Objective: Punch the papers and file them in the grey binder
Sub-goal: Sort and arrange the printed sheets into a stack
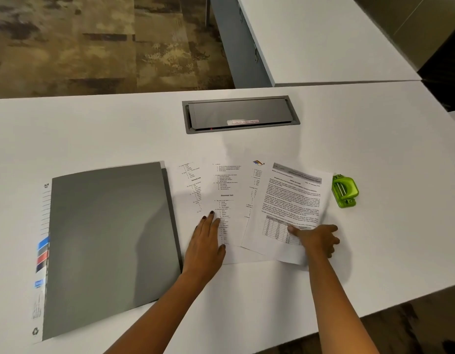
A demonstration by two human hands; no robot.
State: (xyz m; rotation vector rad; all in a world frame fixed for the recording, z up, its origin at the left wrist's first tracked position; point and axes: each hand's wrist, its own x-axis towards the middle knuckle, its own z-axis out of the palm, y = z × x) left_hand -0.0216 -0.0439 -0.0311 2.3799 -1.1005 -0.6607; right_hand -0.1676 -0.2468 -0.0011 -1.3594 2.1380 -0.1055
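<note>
The left hand [207, 241] is pressing flat, fingers straight, on the papers [226, 190] fanned across the middle of the frame. The right hand [316, 238] is pinching the rightmost sheet [293, 200]. The grey binder [111, 241] is lying closed at lower left. A quick tug could crumple that sheet.

The grey binder [111, 238] lies closed at left; printed papers [227, 185] fan out beside it; green punch [345, 191] just right of them.
</note>
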